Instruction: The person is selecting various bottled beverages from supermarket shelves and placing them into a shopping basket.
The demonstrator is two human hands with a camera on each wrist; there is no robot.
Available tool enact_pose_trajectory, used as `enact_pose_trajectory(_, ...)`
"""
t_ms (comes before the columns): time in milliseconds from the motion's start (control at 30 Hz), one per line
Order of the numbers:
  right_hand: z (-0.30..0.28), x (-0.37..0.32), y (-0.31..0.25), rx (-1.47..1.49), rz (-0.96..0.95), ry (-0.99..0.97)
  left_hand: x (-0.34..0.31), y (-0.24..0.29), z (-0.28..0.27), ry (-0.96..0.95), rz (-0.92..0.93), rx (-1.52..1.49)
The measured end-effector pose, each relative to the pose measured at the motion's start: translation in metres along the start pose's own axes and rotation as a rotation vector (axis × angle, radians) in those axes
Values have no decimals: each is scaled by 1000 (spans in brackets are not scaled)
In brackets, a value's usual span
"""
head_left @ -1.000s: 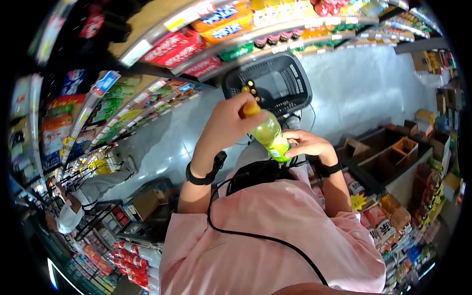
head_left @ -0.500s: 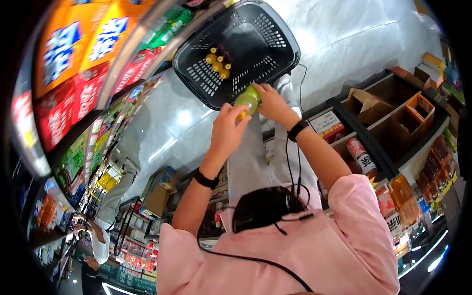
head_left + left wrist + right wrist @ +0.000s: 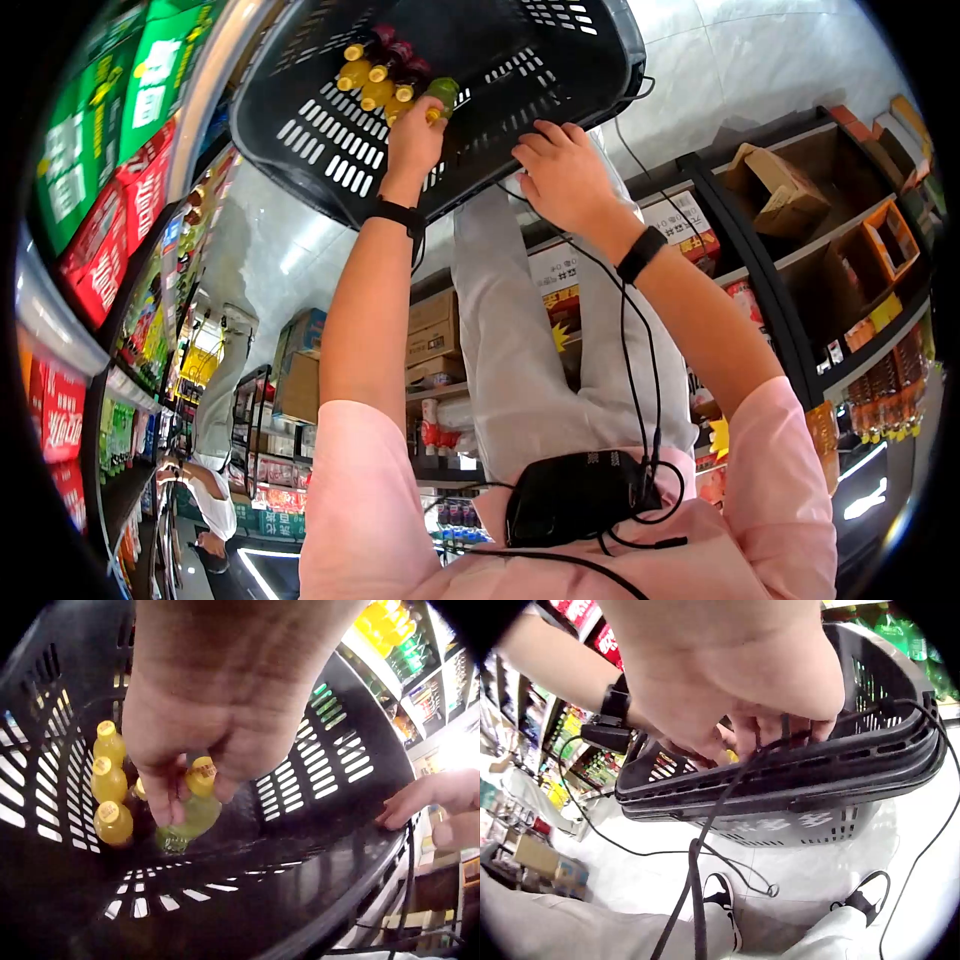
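My left hand (image 3: 413,148) reaches inside the black shopping basket (image 3: 268,145). It grips a green bottle (image 3: 196,817) just below its yellow cap (image 3: 201,777), and the bottle leans over in the left wrist view. Beside it stand several yellow-capped bottles of yellow drink (image 3: 109,782) against the slotted wall. A few bottles with dark purple labels (image 3: 400,52) lie behind them in the head view. My right hand (image 3: 570,185) rests on the near rim (image 3: 855,754) of the basket, fingertips over the edge and nothing between the fingers.
Drink shelves with green cartons (image 3: 165,70) and red cartons (image 3: 95,270) line the left side. A dark shelf unit with cardboard boxes (image 3: 780,190) stands to the right. Black cables (image 3: 705,862) hang in front of the basket. Another person (image 3: 205,490) is farther down the aisle.
The green bottle, earlier between both hands, has gone down into the basket in my left hand. My right hand has let go of it and come to the rim. The basket appears closer.
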State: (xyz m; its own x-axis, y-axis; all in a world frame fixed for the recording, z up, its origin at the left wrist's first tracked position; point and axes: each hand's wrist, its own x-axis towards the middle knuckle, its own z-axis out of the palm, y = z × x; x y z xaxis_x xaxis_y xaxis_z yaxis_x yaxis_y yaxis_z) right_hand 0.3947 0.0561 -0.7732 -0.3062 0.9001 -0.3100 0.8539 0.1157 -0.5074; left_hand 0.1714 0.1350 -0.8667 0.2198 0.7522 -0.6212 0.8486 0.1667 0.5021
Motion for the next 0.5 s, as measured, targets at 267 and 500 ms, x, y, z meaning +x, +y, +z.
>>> enact_pose_trajectory(267, 14, 13, 20, 69, 20, -15, 46, -55, 60, 7, -145, 93)
enact_pose_trajectory(500, 25, 19, 21, 116, 58, 13, 60, -97, 82, -114, -236, 47)
